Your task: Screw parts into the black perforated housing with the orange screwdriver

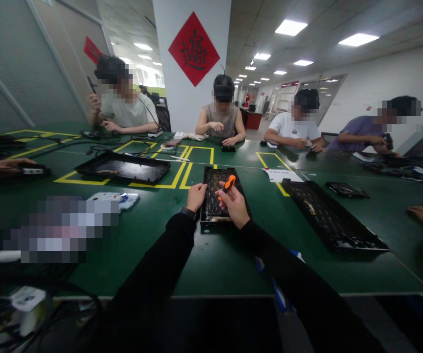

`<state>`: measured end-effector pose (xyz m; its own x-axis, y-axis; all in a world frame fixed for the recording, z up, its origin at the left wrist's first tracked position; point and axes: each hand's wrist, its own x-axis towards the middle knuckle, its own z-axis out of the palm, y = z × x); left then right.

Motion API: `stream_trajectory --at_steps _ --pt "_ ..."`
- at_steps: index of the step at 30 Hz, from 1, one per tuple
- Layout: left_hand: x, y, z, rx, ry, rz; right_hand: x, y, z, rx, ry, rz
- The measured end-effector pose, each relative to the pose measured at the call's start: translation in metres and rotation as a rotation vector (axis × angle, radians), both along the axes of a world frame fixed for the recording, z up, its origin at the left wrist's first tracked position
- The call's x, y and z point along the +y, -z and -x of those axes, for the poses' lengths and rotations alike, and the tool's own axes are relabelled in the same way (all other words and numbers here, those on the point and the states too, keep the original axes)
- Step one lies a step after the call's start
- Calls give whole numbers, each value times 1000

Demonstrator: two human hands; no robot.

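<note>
Screwdriver: orange-and-black handle (229, 183), or at least that's what it looks like; it sits over the black tray (215, 226), tilted, handle up toward the right, shaft slanting down-left toward the tray's near end. Can't make out the tip or what it touches, tbh.

Tool angle: that lean is probably the thing to fix if there's a screw under it. Standing the shaft more upright would likely help the tip seat and not slip out.

Tray grip: the tray lies flat on the green table (167, 255), long side pointing away from the person. It could probably skid if pushed, so a firm hold on the edge plus light downward pressure seems right.

Right hand (238, 205): partly closed, thumb and fingers curled loosely around the tool. Looks more like a light pinch than a full fist; fine for control, maybe weak for real torque.

Left hand (196, 197): fingers folded in, thumb by the rim, seemingly clamped on the tray's left edge. Nice spot, well clear of the shaft.

Arms: both come in from below in black sleeves, left forearm (156, 260) angling right, right forearm (288, 264) angling left, meeting at the tray. The right wrist crosses over the tray's right side.
</note>
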<state>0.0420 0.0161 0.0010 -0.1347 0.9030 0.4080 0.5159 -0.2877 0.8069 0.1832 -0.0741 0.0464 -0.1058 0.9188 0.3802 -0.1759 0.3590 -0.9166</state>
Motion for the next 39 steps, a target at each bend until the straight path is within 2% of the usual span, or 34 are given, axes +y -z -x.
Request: stream_trajectory --at_steps 5,12,20,27,31,39 --pt "1 0 0 -16 9 11 0 1 -1 -54 18 -5" --pt "2 2 2 -6 11 -2 6 2 -1 54 66 -2" --pt "2 3 2 -14 27 -28 0 1 -2 53 -43 -3" --pt "0 1 2 -7 18 -4 0 1 1 -20 36 -5" --pt "0 0 2 -8 20 -1 0 2 0 -53 35 -26" --pt "-1 -1 1 -4 9 10 4 2 0 42 71 -11"
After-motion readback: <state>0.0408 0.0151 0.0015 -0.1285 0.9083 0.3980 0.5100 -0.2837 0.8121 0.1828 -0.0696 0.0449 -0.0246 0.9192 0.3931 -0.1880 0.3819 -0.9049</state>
